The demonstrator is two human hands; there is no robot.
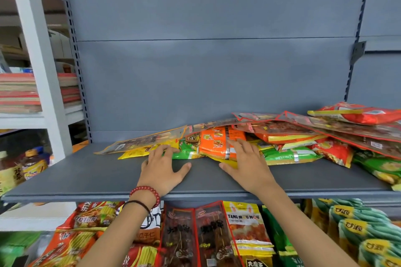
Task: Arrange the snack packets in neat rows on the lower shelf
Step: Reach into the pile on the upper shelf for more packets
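Observation:
A loose heap of snack packets lies on the grey shelf point(91, 178), spreading from the middle to the right end. An orange packet point(213, 142) sits on top near the middle, over a green packet point(187, 151) and a yellow packet point(135, 152). My left hand point(161, 169), with a red bead bracelet at the wrist, lies flat on the shelf, fingertips touching the green packet's edge. My right hand point(247, 162) is spread flat, its fingers resting on the orange packet. Neither hand grips anything.
Long red-edged packets point(338, 128) and a red packet point(358, 114) pile up at the right. The shelf below holds rows of packets point(208, 234). Bottles point(32, 165) stand at the left, beside a white rack with stacked boxes point(19, 93). The grey back panel point(206, 71) rises behind.

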